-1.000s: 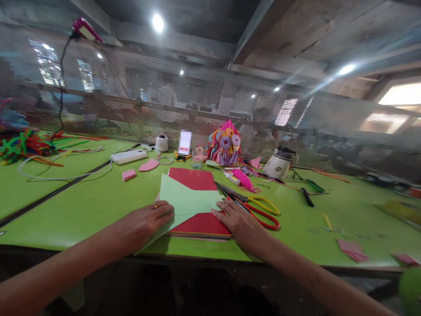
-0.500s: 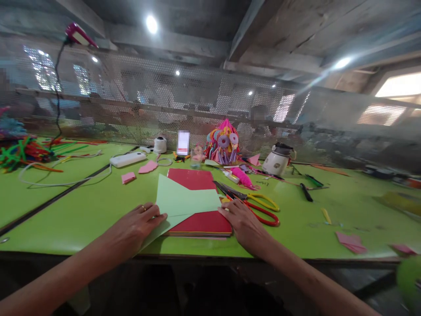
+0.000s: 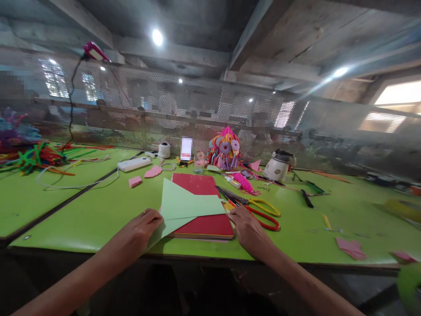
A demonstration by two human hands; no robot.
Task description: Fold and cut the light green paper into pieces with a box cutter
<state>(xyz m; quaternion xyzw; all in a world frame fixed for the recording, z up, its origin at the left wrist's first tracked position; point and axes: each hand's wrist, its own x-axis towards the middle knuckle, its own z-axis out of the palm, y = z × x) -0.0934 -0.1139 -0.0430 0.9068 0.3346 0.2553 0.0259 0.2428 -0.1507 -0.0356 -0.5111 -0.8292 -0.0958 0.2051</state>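
A folded sheet of pale green paper (image 3: 187,205) lies over a red stack of paper (image 3: 210,228) near the table's front edge. My left hand (image 3: 144,228) pinches the left side of the green paper, where a lower flap slants down toward me. At the paper's right tip, my right hand (image 3: 245,224) grips the narrow end between closed fingers. Two pairs of scissors, one with yellow handles (image 3: 265,205) and one with red handles (image 3: 271,224), lie just beyond my right hand, partly overlapping the red stack.
Pink paper pieces (image 3: 350,248) lie on the green table (image 3: 98,210). Behind stand a phone (image 3: 186,149), a thread spool (image 3: 164,150), a colourful tasselled piece (image 3: 225,149) and a white-and-black jug (image 3: 278,166). A white power strip (image 3: 134,164) and a black-handled tool (image 3: 307,199) lie there too.
The view has tilted up and shifted slightly left. My left fingers have closed more tightly at the green paper's left edge; both hands remain on it.
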